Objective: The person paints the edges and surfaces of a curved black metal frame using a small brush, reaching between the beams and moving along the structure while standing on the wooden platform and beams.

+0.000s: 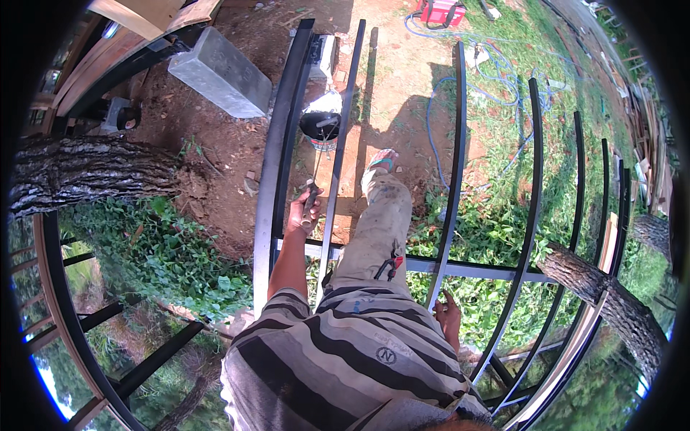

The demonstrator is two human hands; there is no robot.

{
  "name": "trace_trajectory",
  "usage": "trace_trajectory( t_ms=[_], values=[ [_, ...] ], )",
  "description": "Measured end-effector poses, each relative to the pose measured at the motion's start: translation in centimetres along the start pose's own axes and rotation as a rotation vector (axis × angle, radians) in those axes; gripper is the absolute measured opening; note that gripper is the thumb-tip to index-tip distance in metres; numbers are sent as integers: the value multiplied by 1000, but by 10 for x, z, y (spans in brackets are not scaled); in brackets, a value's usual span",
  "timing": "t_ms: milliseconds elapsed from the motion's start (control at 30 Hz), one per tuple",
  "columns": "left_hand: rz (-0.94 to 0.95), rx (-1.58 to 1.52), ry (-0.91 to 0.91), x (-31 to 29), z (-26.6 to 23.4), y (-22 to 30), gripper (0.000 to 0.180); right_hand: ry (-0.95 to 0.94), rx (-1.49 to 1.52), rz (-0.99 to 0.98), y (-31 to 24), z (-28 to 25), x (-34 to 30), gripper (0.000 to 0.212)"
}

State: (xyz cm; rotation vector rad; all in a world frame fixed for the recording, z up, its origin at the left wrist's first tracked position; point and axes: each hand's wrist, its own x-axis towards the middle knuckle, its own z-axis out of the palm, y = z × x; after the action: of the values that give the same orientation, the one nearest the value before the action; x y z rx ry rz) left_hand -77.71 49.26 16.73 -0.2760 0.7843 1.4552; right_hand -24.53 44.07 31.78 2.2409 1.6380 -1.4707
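Note:
In my left hand (302, 213) is the dark handle of what looks like a small paint roller (314, 188), the fingers wrapped round it. Its thin wire shaft runs forward to a bucket (320, 144) with dark paint inside, where a short grey roller end shows. The bucket stands on the ground between a wide black metal beam (284, 136) and a narrower black bar (345, 108). Down by my right side, my right hand (448, 317) hangs beside another black bar (451, 194), holding nothing visible, its fingers loosely apart. Contact with that bar cannot be made out.
A crossbar (474, 269) joins the bars at thigh height. Several more bars run to the right. Tree trunks (93, 172) (611, 302) stand on both sides. A concrete block (223, 72) lies far left. A blue hose (431, 108) coils near a red bag (443, 13). Red-handled pliers (390, 266) hang at my thigh.

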Motion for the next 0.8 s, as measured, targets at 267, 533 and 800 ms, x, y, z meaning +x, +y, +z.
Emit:
trace_trajectory(
  t_ms=[267,533,800],
  values=[
    [-101,-86,78,48,5,21,45,10,-74,-2,19,12,19,54],
    [-102,76,226,99,38,43,37,-24,-23,16,-3,9,11,54],
    [-146,95,226,97,51,14,40,15,-96,59,21,11,1,53]
  ],
)
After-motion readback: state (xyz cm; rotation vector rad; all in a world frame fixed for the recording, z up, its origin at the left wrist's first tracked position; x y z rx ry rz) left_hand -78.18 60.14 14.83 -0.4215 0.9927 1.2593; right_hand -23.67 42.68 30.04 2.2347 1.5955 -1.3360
